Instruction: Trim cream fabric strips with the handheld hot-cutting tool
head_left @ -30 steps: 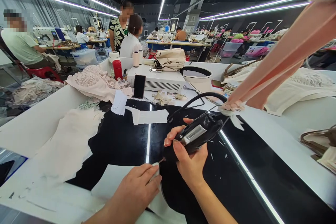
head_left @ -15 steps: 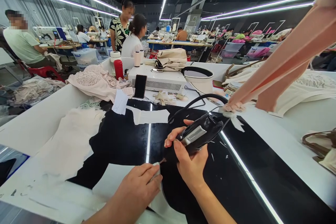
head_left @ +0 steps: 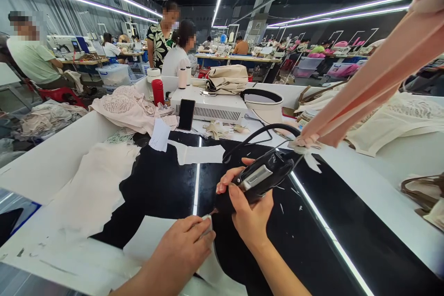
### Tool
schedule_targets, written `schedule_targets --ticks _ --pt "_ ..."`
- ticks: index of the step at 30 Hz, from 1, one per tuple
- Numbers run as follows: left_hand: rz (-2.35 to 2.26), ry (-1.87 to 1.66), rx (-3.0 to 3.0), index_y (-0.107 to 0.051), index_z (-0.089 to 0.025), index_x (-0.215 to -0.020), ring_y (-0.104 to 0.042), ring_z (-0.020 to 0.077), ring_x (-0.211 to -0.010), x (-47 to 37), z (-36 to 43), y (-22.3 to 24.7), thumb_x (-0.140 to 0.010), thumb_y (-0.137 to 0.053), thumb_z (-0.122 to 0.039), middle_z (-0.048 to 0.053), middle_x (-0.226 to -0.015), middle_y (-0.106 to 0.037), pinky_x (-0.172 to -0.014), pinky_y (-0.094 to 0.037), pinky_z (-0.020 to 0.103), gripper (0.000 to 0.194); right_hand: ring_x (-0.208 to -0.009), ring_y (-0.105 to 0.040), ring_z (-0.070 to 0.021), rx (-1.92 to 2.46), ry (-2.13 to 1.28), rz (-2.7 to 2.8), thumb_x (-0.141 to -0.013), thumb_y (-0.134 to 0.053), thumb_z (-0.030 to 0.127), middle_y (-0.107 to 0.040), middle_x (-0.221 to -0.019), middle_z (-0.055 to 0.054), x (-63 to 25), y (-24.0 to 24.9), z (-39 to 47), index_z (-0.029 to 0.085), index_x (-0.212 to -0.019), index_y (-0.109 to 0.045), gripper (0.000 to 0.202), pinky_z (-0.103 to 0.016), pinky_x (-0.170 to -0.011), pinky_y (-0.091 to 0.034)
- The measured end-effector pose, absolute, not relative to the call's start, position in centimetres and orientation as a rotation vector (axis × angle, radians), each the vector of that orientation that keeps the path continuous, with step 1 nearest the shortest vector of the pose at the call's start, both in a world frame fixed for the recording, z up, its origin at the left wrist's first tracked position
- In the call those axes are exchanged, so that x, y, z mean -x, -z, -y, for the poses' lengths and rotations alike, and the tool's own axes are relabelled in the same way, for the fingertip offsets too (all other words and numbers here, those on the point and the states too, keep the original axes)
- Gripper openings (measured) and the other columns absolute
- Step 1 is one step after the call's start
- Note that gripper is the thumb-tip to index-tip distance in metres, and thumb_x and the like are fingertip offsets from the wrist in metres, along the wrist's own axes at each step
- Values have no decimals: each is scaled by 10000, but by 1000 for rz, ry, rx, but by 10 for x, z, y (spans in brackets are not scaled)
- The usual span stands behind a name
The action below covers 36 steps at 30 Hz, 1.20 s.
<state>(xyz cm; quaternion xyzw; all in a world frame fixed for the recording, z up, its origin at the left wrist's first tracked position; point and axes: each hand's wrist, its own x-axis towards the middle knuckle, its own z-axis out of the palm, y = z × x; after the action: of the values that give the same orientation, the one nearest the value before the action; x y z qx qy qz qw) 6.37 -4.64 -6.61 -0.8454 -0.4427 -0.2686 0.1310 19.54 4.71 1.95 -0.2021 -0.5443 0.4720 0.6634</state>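
My right hand [head_left: 251,203] is wrapped around a black corded handheld tool [head_left: 265,178] with a silver plate on its side. Its narrow tip points down and left, close to the fingertips of my left hand [head_left: 189,247]. Those fingers are pinched on the edge of a white piece of material [head_left: 149,233], which lies partly under the hand on the black work surface [head_left: 159,189]. Whether the tip touches the material cannot be made out. A pink cloth strip [head_left: 360,83] comes down from the upper right to the cord end of the tool.
Pale fabric pieces [head_left: 97,185] lie at the left. Farther back are white cut pieces [head_left: 201,154], a phone [head_left: 186,114], a white vented box [head_left: 218,113] and a red bottle [head_left: 157,91]. Beige garments [head_left: 378,125] lie at the right. Several people sit or stand beyond the table.
The tool's tip and my right hand have shifted very slightly left, closer to the left fingertips. The pink strip has swung a little. Both hands keep their hold.
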Motion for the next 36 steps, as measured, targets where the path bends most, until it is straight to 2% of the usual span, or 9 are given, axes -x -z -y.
schedule_targets --ticks 7,18,26,31,33,36 --pt "1318 810 2466 -644 -134 -1180 -697 159 -1099 -64 47 67 -1086 -464 -206 63 -1209 -738 -950 -583 305 216 -598 -624 -109 433 -1095 1235 -880 -731 213 -656 -800 59 -190 -20 -43 300 -1215 -552 390 -266 -580 -540" --pt "1353 818 2471 -653 -152 -1182 -695 173 -1102 -63 49 66 -1095 -430 -223 46 -1234 -732 -940 -583 310 249 -597 -623 -105 460 -1096 1224 -863 -735 187 -661 -794 63 -190 -25 -43 306 -1185 -572 381 -264 -594 -552" --pt "1534 624 2474 -643 -183 -1255 -677 242 -1135 -22 45 46 -1102 -384 -252 78 -1334 -687 -884 -612 394 308 -601 -638 -117 480 -1112 1207 -862 -772 252 -671 -793 53 -216 -36 -31 312 -1210 -589 398 -274 -591 -553" --pt "1488 658 2424 -632 -165 -1284 -642 237 -1225 -9 47 42 -1104 -378 -244 98 -1363 -665 -977 -596 395 321 -610 -634 -127 475 -1113 1225 -871 -766 257 -669 -790 42 -226 -31 -20 307 -1211 -589 387 -280 -583 -560" --pt "1448 709 2424 -641 -159 -1262 -631 233 -1243 -13 53 38 -1095 -398 -211 103 -1338 -674 -1010 -583 391 300 -610 -633 -128 470 -1112 1230 -873 -763 255 -669 -793 39 -227 -29 -16 306 -1213 -585 387 -280 -580 -558" --pt "1360 810 2477 -665 -156 -1178 -665 220 -1154 -25 63 33 -1088 -395 -168 96 -1218 -714 -975 -595 377 285 -615 -636 -128 460 -1125 1228 -874 -760 251 -663 -805 37 -226 -26 -13 303 -1213 -579 388 -286 -590 -558"
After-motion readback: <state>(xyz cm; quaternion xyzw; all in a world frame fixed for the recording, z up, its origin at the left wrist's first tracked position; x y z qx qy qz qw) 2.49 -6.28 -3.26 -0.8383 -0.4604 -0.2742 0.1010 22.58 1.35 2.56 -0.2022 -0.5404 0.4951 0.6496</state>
